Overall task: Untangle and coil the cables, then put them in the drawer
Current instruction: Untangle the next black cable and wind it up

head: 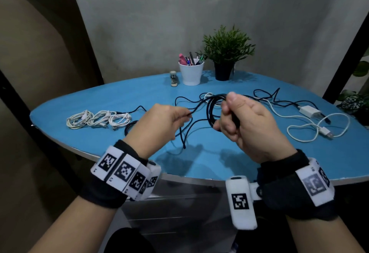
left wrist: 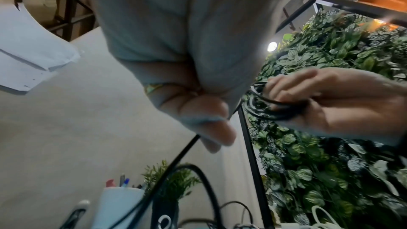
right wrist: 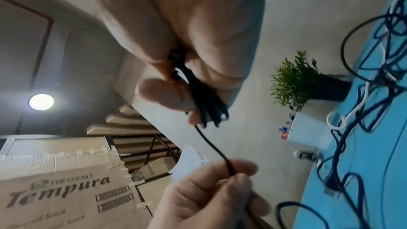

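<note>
Black cable [head: 211, 111], partly wound into loops, held above the blue table [head: 99, 101] in front of me. My right hand [head: 251, 125] has its fingers and thumb curled round the bundled loops, gripping them where they cross; the right wrist view shows the strands pressed between my thumb [right wrist: 163, 93] and fingers. My left hand [head: 159, 121], just left of the loops, pinches the cable's free run between thumb and fingertips; from the pinch a short slack length bridges to the coil, and the remainder hangs down to the table and trails away behind the coil. Below the coil a bend of the same cable touches the tabletop.

Left of the coil, on the table, lie three coiled white cables [head: 97, 119] side by side, and a small black coil [head: 129, 127] sits just beside them, partly hidden by my left wrist. Right of the coil, loose black and white cables lie crossed over one another, with a white charger [head: 309, 111] among them and a white USB cable [head: 319, 129] looping nearest the table edge. Behind the coil, near the wall, stand a white cup [head: 191, 73] of pens, a stapler [head: 173, 78] to its left and a potted plant [head: 226, 53] to its right. Beneath the table edge, on my side of the coil, a metal drawer unit [head: 179, 203] shows, its drawers closed.
</note>
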The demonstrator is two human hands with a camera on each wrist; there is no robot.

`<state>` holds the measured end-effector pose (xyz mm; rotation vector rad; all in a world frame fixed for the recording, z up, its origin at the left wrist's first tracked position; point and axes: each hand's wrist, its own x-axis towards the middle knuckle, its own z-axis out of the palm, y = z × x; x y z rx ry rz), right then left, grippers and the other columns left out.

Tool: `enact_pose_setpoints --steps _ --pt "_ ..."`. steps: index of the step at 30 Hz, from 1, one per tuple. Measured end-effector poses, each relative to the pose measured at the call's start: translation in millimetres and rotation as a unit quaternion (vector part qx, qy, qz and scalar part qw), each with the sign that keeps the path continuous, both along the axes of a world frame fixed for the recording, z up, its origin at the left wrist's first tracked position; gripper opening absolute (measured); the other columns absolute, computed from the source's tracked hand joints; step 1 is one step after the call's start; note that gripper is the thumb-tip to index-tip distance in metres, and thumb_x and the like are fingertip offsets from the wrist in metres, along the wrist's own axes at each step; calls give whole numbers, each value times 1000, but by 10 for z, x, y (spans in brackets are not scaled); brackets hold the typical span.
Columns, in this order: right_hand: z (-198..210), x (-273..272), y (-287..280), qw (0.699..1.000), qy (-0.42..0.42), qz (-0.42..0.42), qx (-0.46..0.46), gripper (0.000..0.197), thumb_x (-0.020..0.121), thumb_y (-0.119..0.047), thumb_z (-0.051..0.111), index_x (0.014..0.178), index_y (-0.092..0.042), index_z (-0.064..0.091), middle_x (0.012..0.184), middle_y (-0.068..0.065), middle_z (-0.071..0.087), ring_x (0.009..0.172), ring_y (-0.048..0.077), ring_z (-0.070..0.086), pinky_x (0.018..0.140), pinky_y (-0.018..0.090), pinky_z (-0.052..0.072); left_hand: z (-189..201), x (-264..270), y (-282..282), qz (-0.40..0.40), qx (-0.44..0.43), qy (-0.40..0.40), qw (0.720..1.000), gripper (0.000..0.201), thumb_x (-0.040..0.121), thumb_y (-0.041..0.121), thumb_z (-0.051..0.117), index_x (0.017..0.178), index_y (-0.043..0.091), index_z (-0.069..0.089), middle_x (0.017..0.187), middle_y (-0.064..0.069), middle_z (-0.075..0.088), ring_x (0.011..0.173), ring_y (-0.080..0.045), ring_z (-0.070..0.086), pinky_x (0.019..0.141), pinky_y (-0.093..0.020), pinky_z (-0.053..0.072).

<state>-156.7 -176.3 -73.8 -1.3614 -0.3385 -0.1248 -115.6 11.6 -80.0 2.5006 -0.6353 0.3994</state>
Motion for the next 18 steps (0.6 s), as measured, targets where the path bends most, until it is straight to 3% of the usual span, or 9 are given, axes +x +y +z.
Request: enact_pose_setpoints --steps 2,4,7,10,14,18 --pt "31 2 2 998 16 2 69 33 101 -26 33 74 -11 44 48 3 55 39 13 50 67 36 39 -82 -58 -63 -23 28 8 999 18 93 27 55 107 25 67 78 11 64 48 1 56 71 -30 52" --pt "62 -11 11 988 35 23 148 33 101 -25 31 74 -11 44 64 9 69 51 16 64 62 26 52 -144 -98 -131 -41 55 26 997 18 94 25 55 108 26 65 77 10 61 47 4 51 71 -28 50" --pt "99 -6 11 968 39 39 245 32 100 -23 33 74 -10 46 99 21 71 86 23 72 86 28 55 -227 -95 -178 -60 119 54 990 16 94 26 55 106 24 65 95 3 68 48 7 41 73 -27 49" --pt "115 31 -24 961 19 -7 275 24 97 -18 40 79 -7 51 117 25 63 104 25 66 98 34 48 -265 -131 -177 -105 157 115 975 10 92 23 55 95 24 65 92 3 69 53 3 50 72 -29 52" --pt "80 85 -58 972 -23 -62 223 18 97 -11 43 87 -7 57 117 13 63 116 22 59 103 30 44 -215 -252 -166 -152 123 179 964 13 93 19 52 86 26 60 75 10 64 63 -4 66 68 -31 56" --pt "-29 127 -33 984 -84 -154 -43 12 96 -9 48 97 -13 59 119 -8 57 116 2 52 100 18 40 -37 -341 -145 -172 45 175 968 9 95 16 49 90 15 56 83 6 66 70 -3 67 71 -32 55"
